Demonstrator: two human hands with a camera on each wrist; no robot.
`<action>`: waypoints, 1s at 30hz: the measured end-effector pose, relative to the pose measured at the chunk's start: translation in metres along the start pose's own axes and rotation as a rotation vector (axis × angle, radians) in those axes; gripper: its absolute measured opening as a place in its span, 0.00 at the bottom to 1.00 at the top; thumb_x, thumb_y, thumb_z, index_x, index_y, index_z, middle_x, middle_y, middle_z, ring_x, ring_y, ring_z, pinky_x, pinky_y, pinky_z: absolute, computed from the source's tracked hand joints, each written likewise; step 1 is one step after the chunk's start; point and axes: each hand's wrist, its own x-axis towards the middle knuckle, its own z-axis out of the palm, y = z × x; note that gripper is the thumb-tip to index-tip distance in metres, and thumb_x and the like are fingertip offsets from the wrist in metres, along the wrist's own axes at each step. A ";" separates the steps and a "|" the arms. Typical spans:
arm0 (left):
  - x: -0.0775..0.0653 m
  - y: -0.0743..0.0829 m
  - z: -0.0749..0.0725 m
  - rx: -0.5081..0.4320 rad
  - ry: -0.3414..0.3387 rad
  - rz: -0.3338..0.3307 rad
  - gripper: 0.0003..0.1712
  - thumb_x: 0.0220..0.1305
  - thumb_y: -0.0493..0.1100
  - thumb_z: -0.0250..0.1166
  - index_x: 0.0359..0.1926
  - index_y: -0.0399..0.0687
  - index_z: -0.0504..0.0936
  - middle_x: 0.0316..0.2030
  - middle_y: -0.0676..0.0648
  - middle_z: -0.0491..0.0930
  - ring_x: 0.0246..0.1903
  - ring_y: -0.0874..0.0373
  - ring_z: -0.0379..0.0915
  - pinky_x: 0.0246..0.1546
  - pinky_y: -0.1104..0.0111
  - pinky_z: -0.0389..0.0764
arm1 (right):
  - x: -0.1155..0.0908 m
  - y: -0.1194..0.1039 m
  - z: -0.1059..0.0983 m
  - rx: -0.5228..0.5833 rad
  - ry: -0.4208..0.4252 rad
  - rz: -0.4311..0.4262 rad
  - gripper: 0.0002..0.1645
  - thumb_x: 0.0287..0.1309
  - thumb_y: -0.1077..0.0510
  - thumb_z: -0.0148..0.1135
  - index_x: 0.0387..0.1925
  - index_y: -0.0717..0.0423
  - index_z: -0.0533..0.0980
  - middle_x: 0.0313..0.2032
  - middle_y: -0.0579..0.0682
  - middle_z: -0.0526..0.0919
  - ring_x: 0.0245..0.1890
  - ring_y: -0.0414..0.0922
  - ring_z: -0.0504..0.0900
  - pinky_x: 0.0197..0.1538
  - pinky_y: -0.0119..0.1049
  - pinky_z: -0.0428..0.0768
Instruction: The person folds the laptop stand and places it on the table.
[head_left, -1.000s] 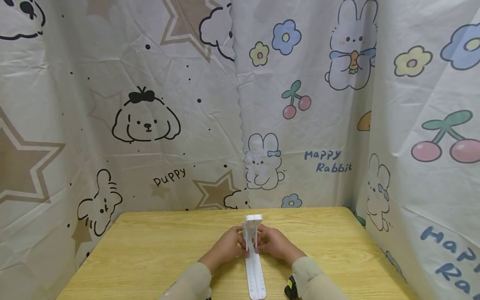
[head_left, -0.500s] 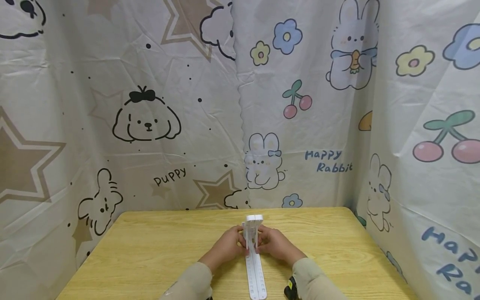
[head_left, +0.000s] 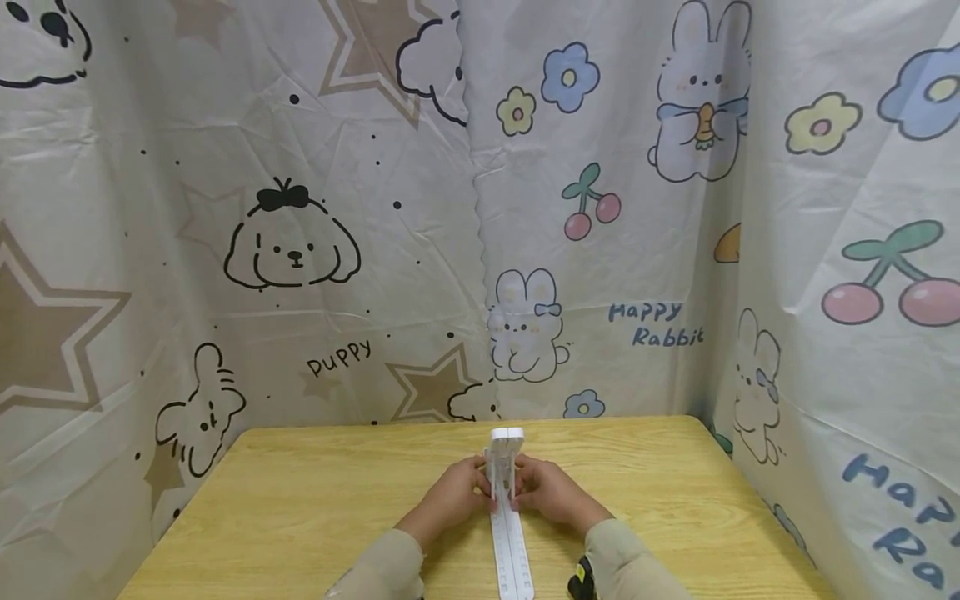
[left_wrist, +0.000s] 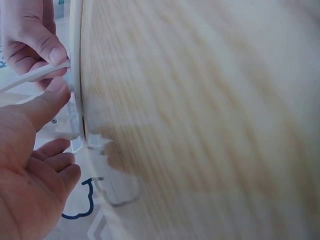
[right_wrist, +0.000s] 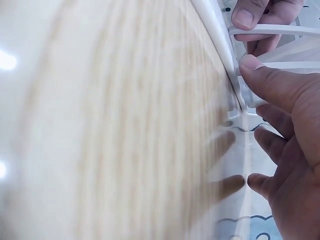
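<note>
A white plastic folding stand lies lengthwise on the table in the head view, its long flat base toward me and an upright part raised at the far end. My left hand grips its left side low down, thumb on the near face. Opposite, my right hand pinches the right side the same way. In the left wrist view a thin white strut slants between the hands. The right wrist view has two struts beside my right thumb. Several fingertips behind the stand are hidden in the head view.
The yellow wood-grain table extends around both arms. Beside my right sleeve lies a small black item with a yellow mark, partly cut off. Printed curtains hang behind the table and along both sides.
The stand's raised part tips very slightly, with more of its near face showing. Both hands keep their hold in nearly the same place.
</note>
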 end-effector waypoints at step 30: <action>0.005 -0.009 0.007 -0.100 0.125 -0.105 0.02 0.56 0.36 0.77 0.31 0.43 0.92 0.40 0.45 0.90 0.52 0.45 0.84 0.54 0.56 0.85 | 0.010 -0.001 0.008 -0.091 0.137 -0.033 0.03 0.52 0.61 0.78 0.28 0.50 0.89 0.35 0.40 0.90 0.36 0.35 0.83 0.41 0.32 0.83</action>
